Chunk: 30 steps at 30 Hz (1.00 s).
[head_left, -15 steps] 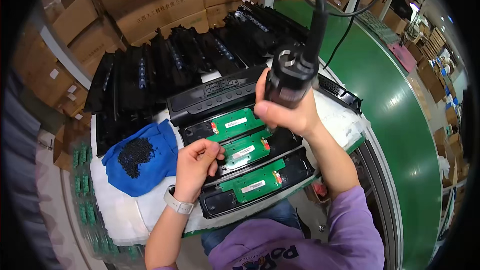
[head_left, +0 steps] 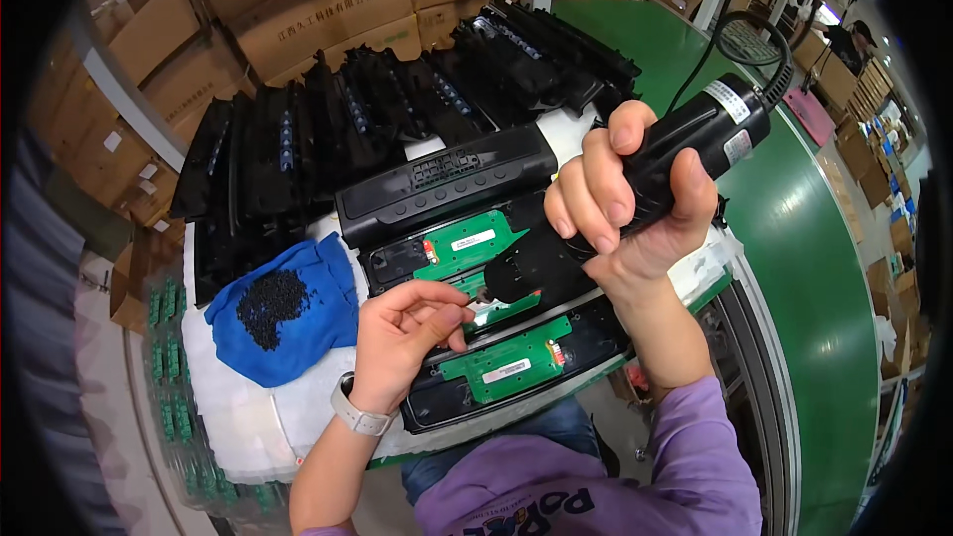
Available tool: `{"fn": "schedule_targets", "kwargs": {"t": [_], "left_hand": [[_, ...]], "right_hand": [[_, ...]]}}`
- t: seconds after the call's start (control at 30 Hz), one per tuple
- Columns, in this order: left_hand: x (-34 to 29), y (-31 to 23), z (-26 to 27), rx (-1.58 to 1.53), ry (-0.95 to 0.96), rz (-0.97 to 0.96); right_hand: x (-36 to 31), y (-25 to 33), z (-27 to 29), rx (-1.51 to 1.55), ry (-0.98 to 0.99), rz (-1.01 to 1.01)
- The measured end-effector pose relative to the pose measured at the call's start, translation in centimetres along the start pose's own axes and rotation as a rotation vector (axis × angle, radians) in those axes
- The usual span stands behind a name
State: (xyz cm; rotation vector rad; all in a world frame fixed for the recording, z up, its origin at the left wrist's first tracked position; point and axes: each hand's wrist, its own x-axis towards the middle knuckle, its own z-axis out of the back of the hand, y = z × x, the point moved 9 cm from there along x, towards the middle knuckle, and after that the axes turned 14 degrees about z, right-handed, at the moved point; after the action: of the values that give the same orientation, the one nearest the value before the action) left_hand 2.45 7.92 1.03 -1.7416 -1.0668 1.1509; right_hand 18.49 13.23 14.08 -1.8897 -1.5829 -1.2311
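Note:
My right hand [head_left: 635,189] grips a black corded electric screwdriver [head_left: 695,139], tilted so its tip points down and left. The tip is close to my left hand [head_left: 412,333], whose thumb and forefinger are pinched together. Whatever they hold is too small to make out. Both are above the middle one of three black plastic panels; its green circuit board [head_left: 501,310] is partly covered by the tool. A nearer panel carries another green circuit board [head_left: 506,367] with a white label, and a farther one carries a third board [head_left: 469,244].
Left of the panels, a blue cloth [head_left: 328,283] bears a heap of small black screws [head_left: 270,308]. A black housing with buttons [head_left: 447,179] lies behind the panels. Several black housings [head_left: 387,99] stand farther back, before stacked cartons [head_left: 328,10]. A green conveyor [head_left: 794,268] runs along the right.
The screwdriver has swung from upright to tilted, its body now up and right and its tip near my left fingertips. My left hand has shifted slightly right, still pinched.

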Motion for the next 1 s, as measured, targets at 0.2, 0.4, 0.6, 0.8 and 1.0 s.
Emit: {"fn": "schedule_targets", "kwargs": {"t": [0.2, 0.4, 0.6, 0.8, 1.0], "left_hand": [[0.1, 0.2, 0.3, 0.007, -0.032, 0.009], [0.0, 0.1, 0.5, 0.065, -0.050, -0.040], [0.0, 0.7, -0.3, 0.041, 0.105, 0.060], [0.9, 0.1, 1.9, -0.033, -0.067, -0.030], [0.4, -0.6, 1.5, -0.053, -0.083, -0.134]], "right_hand": [[-0.5, -0.3, 0.5, 0.000, -0.075, 0.011], [-0.9, -0.9, 0.3, -0.020, 0.018, -0.074], [-0.8, -0.8, 0.6, 0.032, -0.027, -0.101], [-1.7, -1.7, 1.0, -0.390, 0.037, -0.404], [-2.2, -2.8, 1.2, -0.573, 0.017, -0.466]]}}
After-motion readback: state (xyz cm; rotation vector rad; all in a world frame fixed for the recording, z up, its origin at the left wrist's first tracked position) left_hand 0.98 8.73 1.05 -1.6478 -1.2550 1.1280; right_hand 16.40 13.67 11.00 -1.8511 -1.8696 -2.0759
